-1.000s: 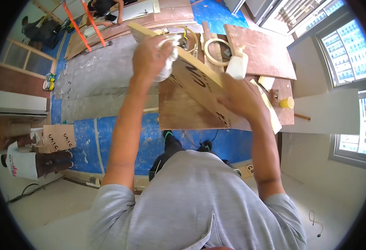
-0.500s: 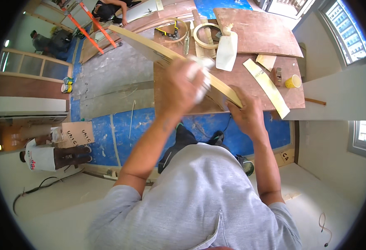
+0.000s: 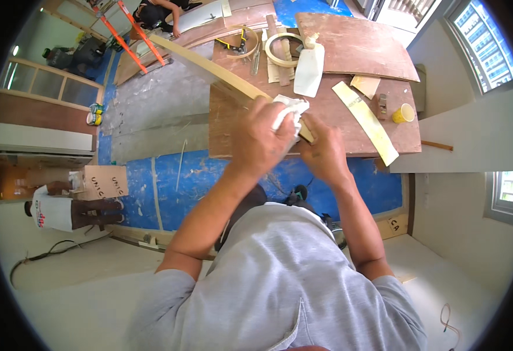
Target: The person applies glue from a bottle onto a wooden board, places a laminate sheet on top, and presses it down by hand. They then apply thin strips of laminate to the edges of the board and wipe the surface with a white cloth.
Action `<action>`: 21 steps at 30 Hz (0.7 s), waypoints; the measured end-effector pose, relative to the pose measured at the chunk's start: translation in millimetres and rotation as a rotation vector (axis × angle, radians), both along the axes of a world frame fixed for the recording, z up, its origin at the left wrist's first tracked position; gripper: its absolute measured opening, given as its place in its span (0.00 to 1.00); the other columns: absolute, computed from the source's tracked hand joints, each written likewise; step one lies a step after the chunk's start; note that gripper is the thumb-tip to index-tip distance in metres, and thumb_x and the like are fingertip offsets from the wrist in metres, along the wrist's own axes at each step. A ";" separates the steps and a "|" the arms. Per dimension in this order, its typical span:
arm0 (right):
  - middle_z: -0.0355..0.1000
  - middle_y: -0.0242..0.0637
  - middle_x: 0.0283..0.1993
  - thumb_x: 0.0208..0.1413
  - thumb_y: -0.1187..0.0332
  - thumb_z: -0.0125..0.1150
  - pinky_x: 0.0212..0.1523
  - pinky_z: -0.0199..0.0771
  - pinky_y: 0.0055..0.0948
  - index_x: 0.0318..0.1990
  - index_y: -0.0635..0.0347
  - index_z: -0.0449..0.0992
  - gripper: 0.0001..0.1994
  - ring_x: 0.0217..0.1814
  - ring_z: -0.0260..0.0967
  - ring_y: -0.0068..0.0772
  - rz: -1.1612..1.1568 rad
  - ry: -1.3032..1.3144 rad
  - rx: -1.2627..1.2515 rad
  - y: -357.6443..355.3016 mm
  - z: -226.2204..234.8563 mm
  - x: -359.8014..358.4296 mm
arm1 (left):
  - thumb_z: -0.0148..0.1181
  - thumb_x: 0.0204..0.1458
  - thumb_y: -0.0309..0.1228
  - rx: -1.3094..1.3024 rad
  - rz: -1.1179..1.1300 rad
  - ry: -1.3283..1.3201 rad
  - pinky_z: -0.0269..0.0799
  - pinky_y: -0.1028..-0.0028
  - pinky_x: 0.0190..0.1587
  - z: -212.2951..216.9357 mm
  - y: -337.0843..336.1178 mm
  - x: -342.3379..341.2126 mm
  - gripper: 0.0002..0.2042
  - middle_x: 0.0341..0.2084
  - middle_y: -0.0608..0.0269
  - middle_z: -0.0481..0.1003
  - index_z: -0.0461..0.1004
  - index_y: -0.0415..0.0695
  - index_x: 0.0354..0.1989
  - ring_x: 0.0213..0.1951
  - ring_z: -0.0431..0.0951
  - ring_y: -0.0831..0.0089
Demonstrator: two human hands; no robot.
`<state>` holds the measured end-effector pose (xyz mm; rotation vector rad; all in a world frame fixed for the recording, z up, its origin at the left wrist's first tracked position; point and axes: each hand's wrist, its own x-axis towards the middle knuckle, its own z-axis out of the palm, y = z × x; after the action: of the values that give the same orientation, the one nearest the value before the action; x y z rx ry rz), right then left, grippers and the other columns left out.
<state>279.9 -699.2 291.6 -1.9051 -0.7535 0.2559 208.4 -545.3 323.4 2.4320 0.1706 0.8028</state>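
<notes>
A long board with a pale wood edge [image 3: 209,63] is held up at a slant, its far end toward the upper left and its near end between my hands. My left hand [image 3: 257,136] is closed around a crumpled white cloth [image 3: 292,109], which lies against the board's edge close to the near end. Gripping that near end is my right hand [image 3: 325,151], fingers wrapped over the board and partly hidden. Beneath and beyond the board is a reddish-brown plywood worktop [image 3: 350,140].
On the worktop are a white plastic bottle [image 3: 309,71], a pale strip [image 3: 367,124], a wooden hand plane [image 3: 382,106], a yellow cup [image 3: 404,113] and a coiled band [image 3: 270,51]. An orange ladder [image 3: 141,48] stands far left. A person [image 3: 157,14] crouches behind it; another [image 3: 57,215] stands at left.
My left hand and the cloth have come down the edge, closer to my right hand. The board's near end and my right hand have shifted left.
</notes>
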 end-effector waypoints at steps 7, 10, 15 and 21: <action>0.80 0.53 0.34 0.52 0.67 0.71 0.37 0.78 0.39 0.52 0.58 0.82 0.19 0.31 0.80 0.46 -0.081 0.106 0.083 -3.8 -0.8 4.6 | 0.64 0.57 0.29 0.070 0.148 -0.016 0.75 0.62 0.39 -5.4 99.8 17.8 0.10 0.34 0.49 0.79 0.81 0.37 0.44 0.35 0.80 0.56; 0.81 0.51 0.36 0.52 0.65 0.72 0.38 0.78 0.38 0.53 0.56 0.83 0.19 0.33 0.80 0.45 -0.104 0.068 0.171 0.4 -13.2 5.8 | 0.67 0.55 0.29 0.057 -0.029 -0.133 0.75 0.62 0.40 -4.8 18.9 5.6 0.11 0.33 0.51 0.78 0.80 0.35 0.43 0.36 0.80 0.57; 0.82 0.50 0.41 0.51 0.65 0.73 0.44 0.79 0.38 0.55 0.54 0.83 0.22 0.38 0.82 0.44 -0.085 0.153 0.106 -2.4 -21.6 11.5 | 0.67 0.54 0.32 -0.122 -0.166 -0.013 0.76 0.59 0.40 1.1 -4.1 3.0 0.10 0.37 0.51 0.79 0.81 0.40 0.41 0.37 0.81 0.50; 0.82 0.50 0.41 0.49 0.64 0.74 0.45 0.79 0.40 0.52 0.54 0.84 0.20 0.40 0.82 0.48 -0.122 0.217 0.188 -1.5 -18.5 4.5 | 0.64 0.55 0.26 0.090 0.030 0.013 0.76 0.61 0.40 5.9 46.0 14.9 0.08 0.34 0.51 0.79 0.80 0.37 0.41 0.35 0.79 0.51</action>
<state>284.4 -700.7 273.1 -1.7056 -0.4960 0.2993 223.3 -499.3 329.3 2.5248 0.1806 0.8248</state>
